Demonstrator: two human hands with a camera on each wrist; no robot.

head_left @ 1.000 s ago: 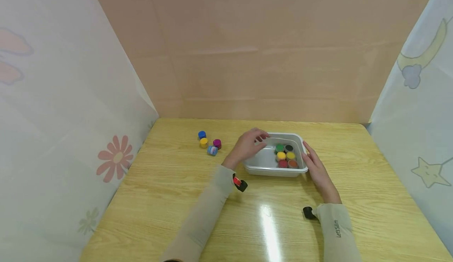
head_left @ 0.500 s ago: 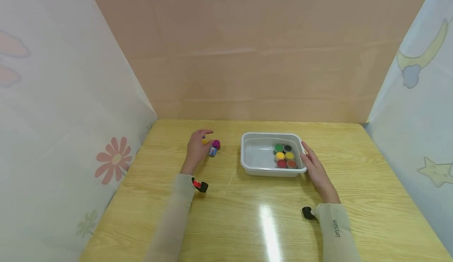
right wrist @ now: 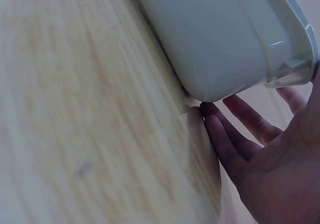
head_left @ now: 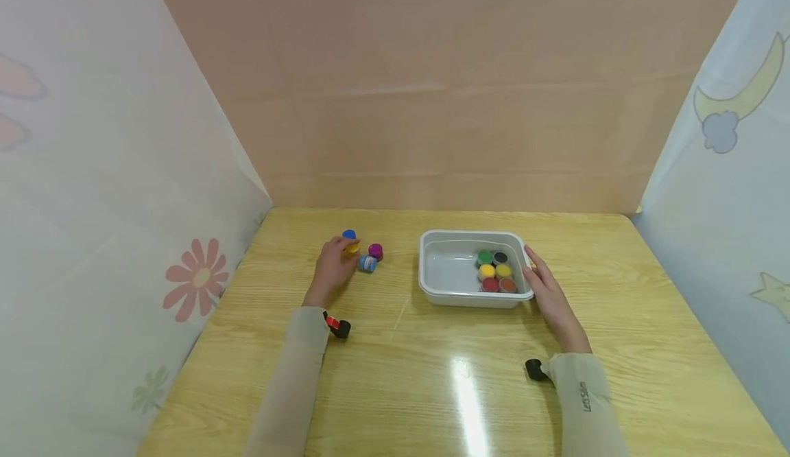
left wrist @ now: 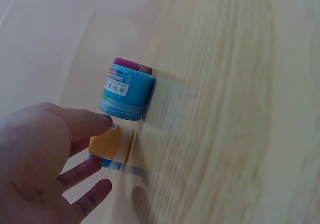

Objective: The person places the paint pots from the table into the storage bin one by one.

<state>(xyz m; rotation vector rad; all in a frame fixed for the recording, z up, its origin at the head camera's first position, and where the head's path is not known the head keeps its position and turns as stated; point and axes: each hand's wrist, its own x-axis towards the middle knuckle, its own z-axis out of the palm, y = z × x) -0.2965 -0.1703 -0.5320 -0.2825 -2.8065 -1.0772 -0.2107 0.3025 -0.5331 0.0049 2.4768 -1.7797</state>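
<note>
My left hand (head_left: 335,265) reaches into a small group of paint jars at the left. Its thumb and fingers are around a yellow paint jar (left wrist: 106,143), partly covered in the head view. Right above the thumb in the left wrist view lies a light blue jar (left wrist: 129,92) on its side. A purple jar (head_left: 376,251) and a dark blue jar (head_left: 349,235) are close by. At the right, my right hand (head_left: 551,302) holds the side of a white plastic tray (head_left: 446,300), thumb at the rim and fingers against the outer wall near its base.
Several paint jars stand together in the tray's right half: green (head_left: 485,258), black (head_left: 500,258), two yellow, red (head_left: 490,285) and orange-brown (head_left: 507,285). The wooden table (head_left: 382,375) ends at a brown backdrop, with printed white sheets on both sides.
My left hand has moved left from over the tray to the jars and closed in around the yellow one. My right hand and the tray have stayed put.
</note>
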